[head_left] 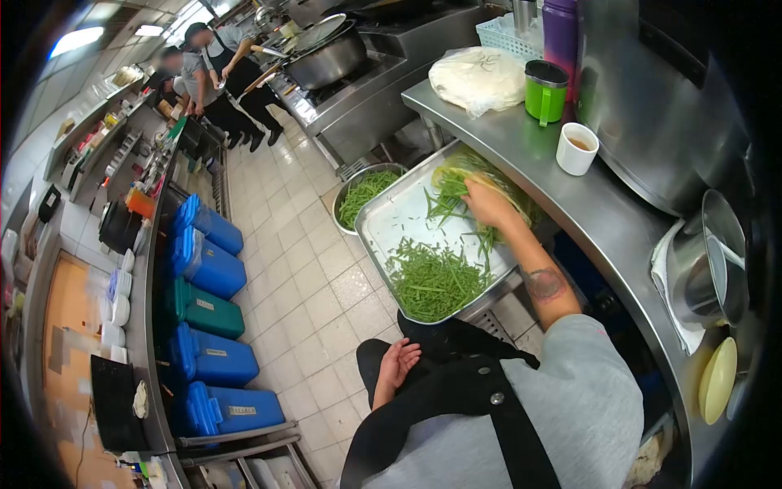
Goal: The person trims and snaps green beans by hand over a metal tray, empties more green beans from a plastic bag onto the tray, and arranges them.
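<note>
Wide-angle head-worn view, directed forward and down from above the wearer's grey shirt (574, 391) at lower right. The tray (387, 222), right of centre, lies near the lens; the tiled floor (281, 204) recedes toward two people (242, 77), well away, at upper left. Dark curved margins bound the frame.

a bare right hand (489, 204) hides its fingertips among slender cut green stalks (444, 200) toward the right edge of a rectangular silver metal tray (389, 213), its grip unclear. a round steel bowl (336, 213) is partly hidden behind the tray's left edge. at the stainless-steel counter's (590, 200) back edge, a purple cylindrical bottle (559, 49) is cut off by the view's top. faces of two grey-shirted people (195, 77) are blurred; pale labels (242, 410) on blue lidded plastic bins (236, 359) are too small to read.
</note>
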`<state>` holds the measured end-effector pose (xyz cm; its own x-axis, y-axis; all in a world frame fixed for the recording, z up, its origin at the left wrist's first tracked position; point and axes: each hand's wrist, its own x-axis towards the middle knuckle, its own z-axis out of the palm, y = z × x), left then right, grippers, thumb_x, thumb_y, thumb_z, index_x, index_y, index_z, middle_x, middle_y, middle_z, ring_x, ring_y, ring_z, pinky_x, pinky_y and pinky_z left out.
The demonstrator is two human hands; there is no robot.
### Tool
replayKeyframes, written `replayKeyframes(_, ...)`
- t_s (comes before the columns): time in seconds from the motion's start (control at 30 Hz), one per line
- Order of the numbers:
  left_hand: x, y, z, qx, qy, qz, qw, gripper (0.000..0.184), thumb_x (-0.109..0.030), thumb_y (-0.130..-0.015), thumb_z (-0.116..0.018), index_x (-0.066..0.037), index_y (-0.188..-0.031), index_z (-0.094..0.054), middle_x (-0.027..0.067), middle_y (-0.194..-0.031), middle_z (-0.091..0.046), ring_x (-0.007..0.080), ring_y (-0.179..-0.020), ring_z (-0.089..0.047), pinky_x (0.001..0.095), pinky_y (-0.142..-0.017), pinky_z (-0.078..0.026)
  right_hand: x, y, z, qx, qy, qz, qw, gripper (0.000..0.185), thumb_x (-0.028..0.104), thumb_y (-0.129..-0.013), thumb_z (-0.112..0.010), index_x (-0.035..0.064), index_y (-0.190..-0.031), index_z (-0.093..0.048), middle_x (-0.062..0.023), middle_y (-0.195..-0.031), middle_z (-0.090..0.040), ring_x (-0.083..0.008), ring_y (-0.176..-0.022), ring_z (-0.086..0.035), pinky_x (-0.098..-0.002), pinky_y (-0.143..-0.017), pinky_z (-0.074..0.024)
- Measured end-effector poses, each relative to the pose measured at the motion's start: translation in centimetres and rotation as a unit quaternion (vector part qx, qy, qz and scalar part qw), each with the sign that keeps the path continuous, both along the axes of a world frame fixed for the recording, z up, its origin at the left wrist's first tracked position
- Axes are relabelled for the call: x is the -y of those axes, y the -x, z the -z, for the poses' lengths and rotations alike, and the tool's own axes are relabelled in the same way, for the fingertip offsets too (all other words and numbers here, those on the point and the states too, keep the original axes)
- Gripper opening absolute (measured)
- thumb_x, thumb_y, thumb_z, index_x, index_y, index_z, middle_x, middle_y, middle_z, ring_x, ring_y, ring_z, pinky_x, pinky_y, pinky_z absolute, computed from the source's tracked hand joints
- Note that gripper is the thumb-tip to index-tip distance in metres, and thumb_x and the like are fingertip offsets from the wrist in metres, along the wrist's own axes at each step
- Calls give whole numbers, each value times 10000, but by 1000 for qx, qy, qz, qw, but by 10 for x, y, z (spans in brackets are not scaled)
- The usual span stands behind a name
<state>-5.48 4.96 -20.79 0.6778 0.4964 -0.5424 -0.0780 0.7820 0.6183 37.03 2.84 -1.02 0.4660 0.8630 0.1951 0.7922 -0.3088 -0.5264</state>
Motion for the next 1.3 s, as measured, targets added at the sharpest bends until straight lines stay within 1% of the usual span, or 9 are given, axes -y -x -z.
replayKeyframes(0.27,-2,32,-41,-227,-40,-226,946,224,-259,-891,-521,-83,-1027,-549,76,-876,-624,196,-731,-621,302,-602,-524,22,3,-12,20,-278,24,960,260,44,-782,-542,-18,-1011,-436,-252,-954,-535,-443,-907,-515,-472,-786,-411)
replayKeyframes(0.4,-22,14,-114,-216,-257,-323,885,143,-212,-910,-528,-69,-903,-537,52,-812,-602,123,-669,-578,246,-595,-473,16,16,-14,3,-319,-22,947,309,21,-744,-548,-25,-1029,-438,-247,-941,-532,-447,-894,-518,-480,-768,-418)
replayKeyframes(0.53,-27,-51,-204,-108,-401,-266,870,186,-182,-903,-541,-19,-993,-554,76,-936,-588,166,-904,-586,294,-788,-463,12,42,-49,22,-335,-81,938,353,-3,-709,-563,-28,-1040,-441,-238,-937,-536,-440,-888,-527,-470,-766,-430)
replayKeyframes(0.67,-26,-132,-262,4,-462,-52,885,317,-198,-933,-476,19,-1163,-492,130,-1200,-538,211,-1172,-480,335,-997,-355,8,63,-79,95,-358,-156,916,399,1,-680,-595,-34,-1049,-447,-226,-963,-539,-418,-907,-538,-451,-775,-443)
replayKeyframes(0.83,-39,-218,-283,201,-414,-8,888,449,-279,-934,-492,35,-1248,-426,157,-1236,-525,224,-1159,-485,338,-1001,-357,19,76,-91,121,-341,-205,909,357,47,-703,-604,-27,-1015,-448,-227,-898,-551,-406,-832,-552,-455,-733,-457)
replayKeyframes(1.07,-36,-232,-298,227,-171,50,957,308,-225,-928,-480,1,-1135,-493,103,-889,-598,257,-1014,-568,398,-932,-409,42,75,-71,79,-210,-236,945,326,70,-755,-588,-10,-1018,-414,-234,-841,-568,-419,-730,-574,-474,-625,-473)
replayKeyframes(1.17,-41,-238,-288,230,-212,17,950,269,-176,-932,-460,2,-1132,-489,56,-764,-534,246,-907,-573,393,-903,-424,47,76,-71,52,-184,-223,956,303,86,-789,-579,-8,-1037,-432,-236,-867,-586,-416,-769,-582,-479,-648,-471)
replayKeyframes(1.2,-36,-241,-297,208,-188,-41,959,192,-150,-942,-443,-9,-1060,-497,10,-665,-423,203,-737,-520,383,-869,-439,46,74,-69,37,-174,-216,960,299,88,-795,-578,-4,-1043,-437,-235,-866,-589,-416,-770,-583,-479,-653,-470)
replayKeyframes(1.3,-52,-253,-285,278,-169,-169,930,157,-165,-961,-416,-29,-970,-492,-10,-641,-366,161,-651,-430,376,-851,-433,44,62,-58,-22,-151,-166,974,233,99,-836,-558,14,-1032,-465,-228,-843,-602,-413,-774,-591,-460,-653,-467)
